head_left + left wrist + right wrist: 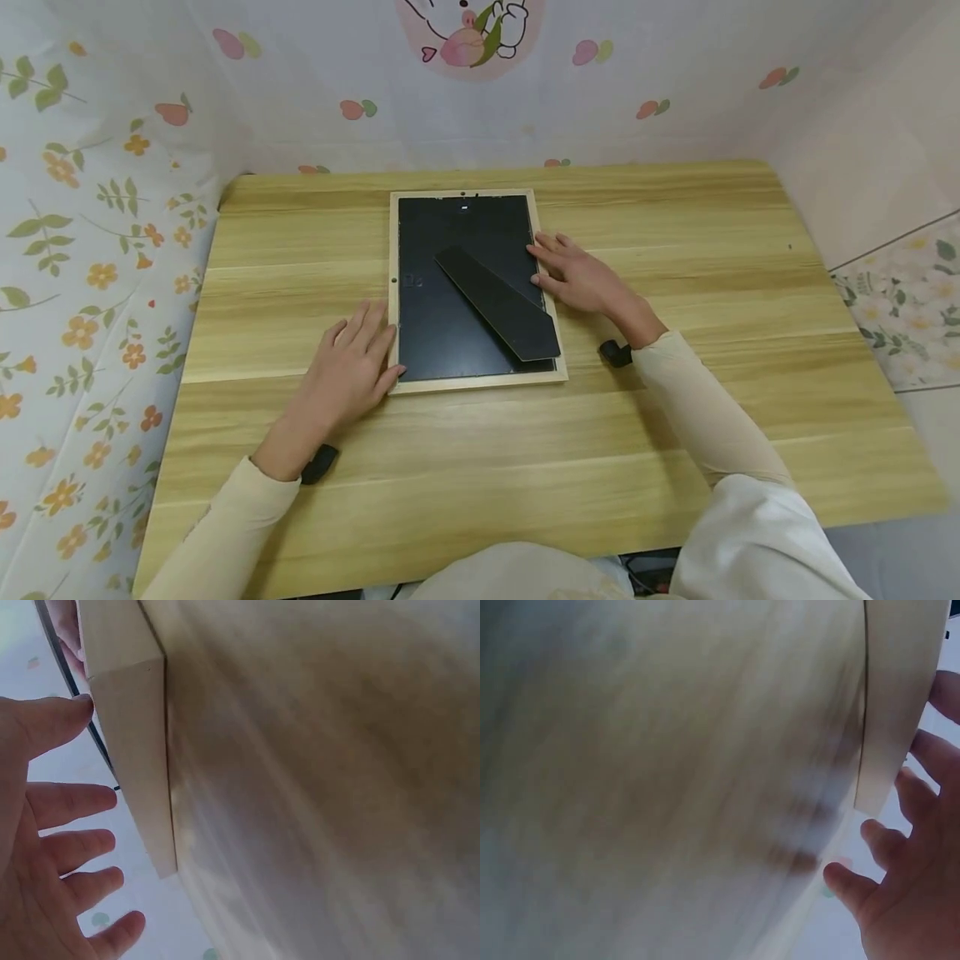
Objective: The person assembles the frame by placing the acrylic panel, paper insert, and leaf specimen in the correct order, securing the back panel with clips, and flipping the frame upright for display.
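A picture frame (pixel 480 385) of pale wood lies face down on the table, its black backing board (pixel 435 333) upward. The black easel stand (pixel 498 304) slants across that board toward the lower right corner. My left hand (pixel 348 362) rests at the frame's lower left edge, thumb on the near corner, fingers straight along the side. On the other side, my right hand (pixel 581 275) has its fingertips over the right edge. Both wrist views show the frame's wooden side (pixel 135 750) with extended fingers beside it.
The wood-grain table (pixel 712 333) spreads out around the frame. A white curtain with fruit prints (pixel 300 92) hangs behind it, and a flowered curtain (pixel 97 275) hangs at the left. Black wrist-camera pieces (pixel 320 464) sit below both wrists.
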`<state>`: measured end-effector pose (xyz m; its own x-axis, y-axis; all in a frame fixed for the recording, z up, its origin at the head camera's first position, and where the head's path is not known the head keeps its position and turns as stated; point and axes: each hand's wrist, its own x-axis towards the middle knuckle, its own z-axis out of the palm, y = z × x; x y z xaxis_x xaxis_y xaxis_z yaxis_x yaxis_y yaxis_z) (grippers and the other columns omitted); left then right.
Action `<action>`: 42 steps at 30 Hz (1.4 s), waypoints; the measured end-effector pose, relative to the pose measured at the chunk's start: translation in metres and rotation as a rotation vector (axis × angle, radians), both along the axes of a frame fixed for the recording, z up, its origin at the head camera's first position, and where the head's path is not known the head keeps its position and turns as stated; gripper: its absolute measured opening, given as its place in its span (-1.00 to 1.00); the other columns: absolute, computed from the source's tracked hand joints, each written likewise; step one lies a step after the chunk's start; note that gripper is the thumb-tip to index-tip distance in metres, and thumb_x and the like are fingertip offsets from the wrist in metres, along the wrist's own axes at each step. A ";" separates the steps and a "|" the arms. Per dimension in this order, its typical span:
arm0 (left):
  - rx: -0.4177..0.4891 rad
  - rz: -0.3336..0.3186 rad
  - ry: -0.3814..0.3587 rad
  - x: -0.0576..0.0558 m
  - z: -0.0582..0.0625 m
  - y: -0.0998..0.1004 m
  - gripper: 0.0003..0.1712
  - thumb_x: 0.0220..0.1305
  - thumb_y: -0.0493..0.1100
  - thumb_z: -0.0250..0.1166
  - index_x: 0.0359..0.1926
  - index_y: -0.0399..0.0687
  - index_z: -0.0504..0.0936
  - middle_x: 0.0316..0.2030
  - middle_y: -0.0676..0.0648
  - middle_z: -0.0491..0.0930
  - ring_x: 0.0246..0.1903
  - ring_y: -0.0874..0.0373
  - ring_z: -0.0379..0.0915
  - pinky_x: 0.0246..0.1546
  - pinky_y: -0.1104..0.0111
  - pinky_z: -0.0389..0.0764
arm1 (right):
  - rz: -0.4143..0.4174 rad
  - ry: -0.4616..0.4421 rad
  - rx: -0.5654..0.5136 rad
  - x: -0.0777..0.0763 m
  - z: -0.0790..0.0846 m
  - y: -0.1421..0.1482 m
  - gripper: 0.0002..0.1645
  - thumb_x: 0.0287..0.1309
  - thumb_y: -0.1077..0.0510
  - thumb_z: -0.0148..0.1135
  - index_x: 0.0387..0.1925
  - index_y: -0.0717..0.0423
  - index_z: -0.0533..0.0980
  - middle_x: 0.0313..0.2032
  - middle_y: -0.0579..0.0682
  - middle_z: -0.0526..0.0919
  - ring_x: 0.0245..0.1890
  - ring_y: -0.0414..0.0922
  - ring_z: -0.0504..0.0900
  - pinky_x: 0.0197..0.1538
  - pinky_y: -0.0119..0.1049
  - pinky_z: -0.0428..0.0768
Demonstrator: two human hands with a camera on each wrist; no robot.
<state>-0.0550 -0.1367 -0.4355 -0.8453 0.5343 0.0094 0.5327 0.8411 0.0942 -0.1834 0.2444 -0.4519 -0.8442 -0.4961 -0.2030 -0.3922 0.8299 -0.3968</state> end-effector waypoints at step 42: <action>0.010 0.082 -0.092 -0.003 -0.002 0.002 -0.26 0.31 0.16 0.18 0.39 -0.11 0.35 0.46 -0.27 0.06 0.40 -0.29 0.04 0.14 -0.30 0.28 | 0.009 -0.175 -0.026 -0.003 0.002 -0.001 -0.20 0.46 -0.22 -0.16 0.55 -0.13 -0.16 0.53 -0.14 -0.42 0.53 0.10 -0.32 0.44 0.25 -0.18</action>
